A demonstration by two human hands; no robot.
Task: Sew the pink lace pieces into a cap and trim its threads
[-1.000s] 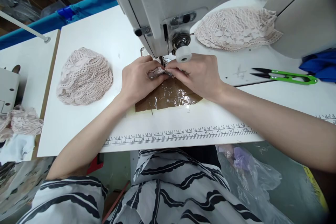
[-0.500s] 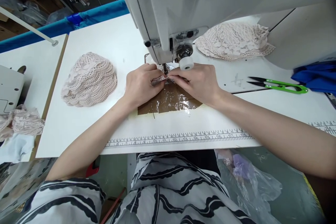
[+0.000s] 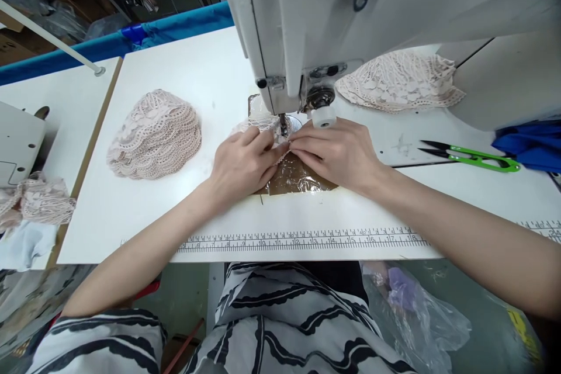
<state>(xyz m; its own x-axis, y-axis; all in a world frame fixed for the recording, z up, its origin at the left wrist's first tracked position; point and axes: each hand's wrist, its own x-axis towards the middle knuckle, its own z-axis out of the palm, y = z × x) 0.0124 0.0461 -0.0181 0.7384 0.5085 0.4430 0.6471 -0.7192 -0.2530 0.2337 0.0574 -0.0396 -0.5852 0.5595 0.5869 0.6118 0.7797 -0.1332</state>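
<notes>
Lace at the needle, both hands on it. The work is a pale pink openwork lace piece (image 3: 258, 124), mid-frame, under and around the dark metal presser foot (image 3: 283, 124) of a large off-white sewing machine (image 3: 298, 29) that fills the upper centre and upper right. Part of the lace is covered by the hands.

Left hand (image 3: 243, 163): just left of centre, palm down, fingers bent over the lace, index pointing at the foot. Can't tell whether it pinches or only presses. Right hand (image 3: 342, 149): right of centre, thumb and fingertips together, pinching the lace edge just beside the foot. Fingertips of both hands nearly meet.

Shiny brown tape sheet (image 3: 302, 180) lies below the fingertips, on the white tabletop (image 3: 219, 70). Black-printed ruler scale (image 3: 307, 242) runs along the near edge, lower centre. Rounded stack of pale pink lace (image 3: 153, 140) at left, well apart from the left hand; flatter pale lace pile (image 3: 398, 85) at upper right, behind the right hand. Green-handled snips with black blades (image 3: 475, 158) at right, tips pointing left, near crumpled royal-blue cloth (image 3: 534, 149) at the right edge.
</notes>
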